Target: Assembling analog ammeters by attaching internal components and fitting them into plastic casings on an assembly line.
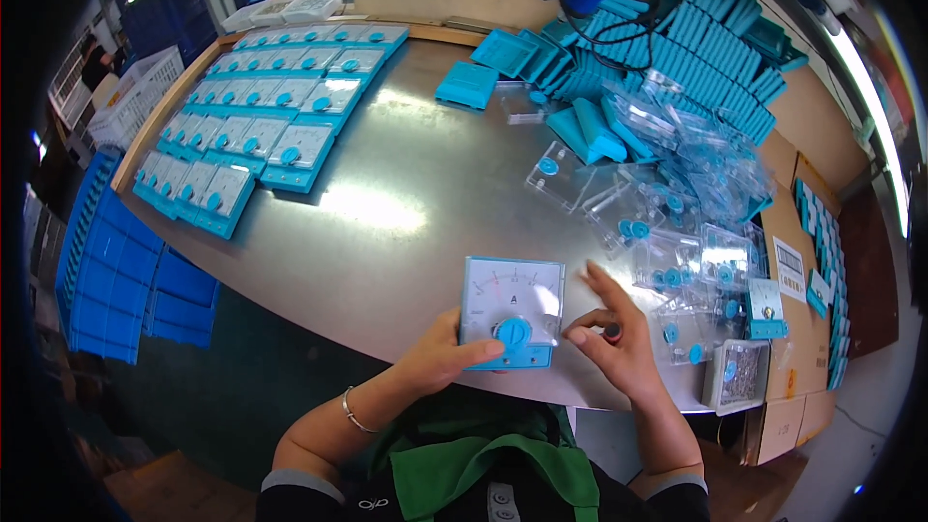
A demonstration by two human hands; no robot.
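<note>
My left hand [440,353] grips an ammeter [513,304] by its lower left side, thumb near the round blue knob. The meter has a white dial face, a clear cover and a blue base, and it is tilted toward me at the table's near edge. To its right, apart from it, is my right hand [619,343], with the forefinger raised and the other fingers curled round a small dark, red-edged round-ended thing [612,333]. The rest of that thing is hidden in the hand.
Rows of similar meters [253,143] stand at the left of the metal table [387,261]. Clear covers with blue knobs [667,232] lie in a heap at the right, below stacked blue cases [677,39]. A white box of small parts [739,374] and a carton [788,329] are near right.
</note>
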